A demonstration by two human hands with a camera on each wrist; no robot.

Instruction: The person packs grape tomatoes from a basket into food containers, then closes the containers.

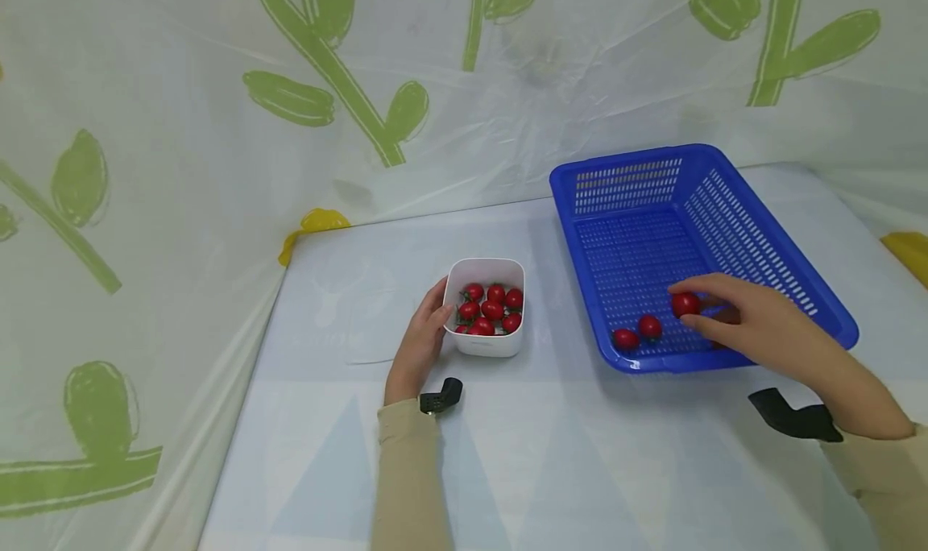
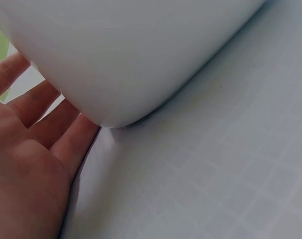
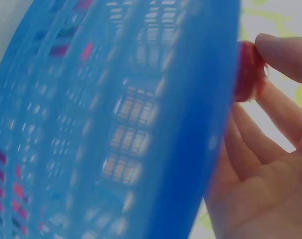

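One tomato (image 1: 685, 304), red and glossy, sits pinched between the thumb and fingers of the right hand (image 1: 754, 317), over the near end of the blue basket (image 1: 631, 245). Height above the basket floor: cannot tell; in the right wrist view the rim partly hides the fruit.

Handling, by judgement: light, firm, thin-skinned, rather slippery if damp. A hard squeeze could split it. Best hold: fingertips on opposite sides at the widest girth, light pressure.

Two loose tomatoes (image 1: 649, 326) lie on the floor of the basket towards its near left corner. The walls there probably crowd the fingers; a reach from above looks easier.

Left hand (image 1: 420, 345): fingers spread against the outer wall of a white container (image 1: 484, 345), seemingly steadying it. Container stands upright to the left of the basket, apart from it, with a cluster of tomatoes inside, some with green stalks.

In the way: the basket's left wall, between held fruit and container; any leftward path must clear its rim. Black wrist mount (image 1: 793, 416) hangs just outside the basket's near edge, a possible snag. White table (image 1: 536, 454) beneath the basket; leaf-patterned sheet (image 1: 181, 132) behind it.
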